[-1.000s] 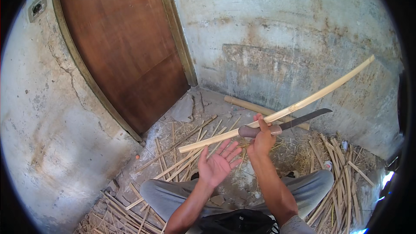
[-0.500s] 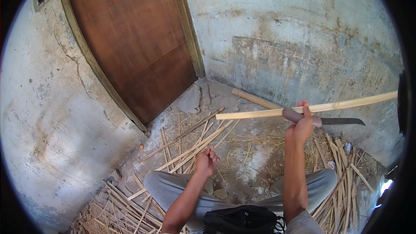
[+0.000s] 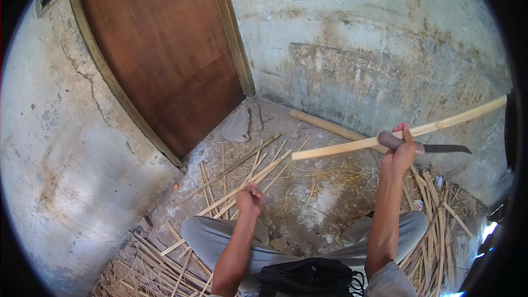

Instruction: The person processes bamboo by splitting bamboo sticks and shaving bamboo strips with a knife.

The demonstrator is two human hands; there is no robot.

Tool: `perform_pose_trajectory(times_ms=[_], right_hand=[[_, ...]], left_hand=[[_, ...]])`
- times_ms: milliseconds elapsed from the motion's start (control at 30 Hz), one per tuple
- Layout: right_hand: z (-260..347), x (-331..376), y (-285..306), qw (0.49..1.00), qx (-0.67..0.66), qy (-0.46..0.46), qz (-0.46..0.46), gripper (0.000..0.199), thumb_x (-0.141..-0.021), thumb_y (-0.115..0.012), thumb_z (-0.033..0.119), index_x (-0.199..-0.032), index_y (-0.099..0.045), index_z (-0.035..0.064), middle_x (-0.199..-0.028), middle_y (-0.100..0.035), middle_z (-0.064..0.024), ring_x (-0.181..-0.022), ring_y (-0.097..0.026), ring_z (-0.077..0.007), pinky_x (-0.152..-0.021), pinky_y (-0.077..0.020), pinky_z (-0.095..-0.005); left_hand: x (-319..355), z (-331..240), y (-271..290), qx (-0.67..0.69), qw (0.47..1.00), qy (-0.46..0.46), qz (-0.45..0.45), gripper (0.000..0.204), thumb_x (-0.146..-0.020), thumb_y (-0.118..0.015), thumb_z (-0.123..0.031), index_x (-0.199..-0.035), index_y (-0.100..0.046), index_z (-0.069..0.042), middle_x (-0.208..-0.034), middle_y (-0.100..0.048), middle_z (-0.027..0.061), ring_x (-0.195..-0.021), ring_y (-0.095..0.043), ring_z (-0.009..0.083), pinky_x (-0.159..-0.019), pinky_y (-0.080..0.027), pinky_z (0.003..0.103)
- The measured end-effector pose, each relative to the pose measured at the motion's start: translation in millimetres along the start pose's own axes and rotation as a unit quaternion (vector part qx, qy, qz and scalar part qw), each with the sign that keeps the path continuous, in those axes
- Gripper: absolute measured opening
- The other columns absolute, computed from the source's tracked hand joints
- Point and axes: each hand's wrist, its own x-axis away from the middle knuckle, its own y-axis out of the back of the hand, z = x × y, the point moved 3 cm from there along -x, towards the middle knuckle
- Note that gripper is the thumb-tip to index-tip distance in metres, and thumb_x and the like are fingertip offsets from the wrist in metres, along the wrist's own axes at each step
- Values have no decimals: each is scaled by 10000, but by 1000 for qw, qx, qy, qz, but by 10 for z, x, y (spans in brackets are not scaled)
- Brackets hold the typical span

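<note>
My right hand is closed around the brown handle of a long knife, whose dark blade points right. The same hand also grips a long pale bamboo strip, which slants up to the right above the knife. My left hand is low on the left, fingers curled, right at a loose bunch of split bamboo strips on the ground. Whatever lies inside those curled fingers is hidden.
Bamboo pieces are heaped by my right knee, and more strips lie by my left. A thick bamboo pole rests along the stained wall. A brown door stands ahead left. Shavings litter the floor.
My right hand has moved right with the knife and strip, and the strip's right end tilts higher. My left hand has shifted slightly left and forward to the bunch of strips.
</note>
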Motion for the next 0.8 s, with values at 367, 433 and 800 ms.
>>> perform_pose_trajectory(times_ms=[367,433,800], right_hand=[[143,490,-75,999,-20,40,23,275,-967,-558,134,-1182,-554,-37,-1122,-606,-124,-1059,-591,-215,-950,-490,-336],[69,709,-105,999,-21,17,32,300,-960,-576,141,-1206,-547,-28,-1138,-601,-122,-1070,-590,-215,-961,-490,-334],[-533,1760,-203,968,-3,-223,112,184,-929,-610,132,-1054,-569,3,-979,-633,-100,-940,-623,-194,-872,-515,-331]], left_hand=[[414,317,-649,-449,867,-65,205,1183,-755,-784,-485,-1475,-50,99,-1483,-287,292,-1385,-309,342,-1121,-298,371],[601,262,-1040,-467,847,-73,242,1147,-795,-753,-474,-1488,-19,71,-1513,-216,306,-1419,-244,344,-1142,-274,398],[1051,-862,-1778,187,917,-218,277,537,-1017,-335,-478,-1303,-433,-33,-1257,-561,214,-1243,-501,348,-1030,-422,526]])
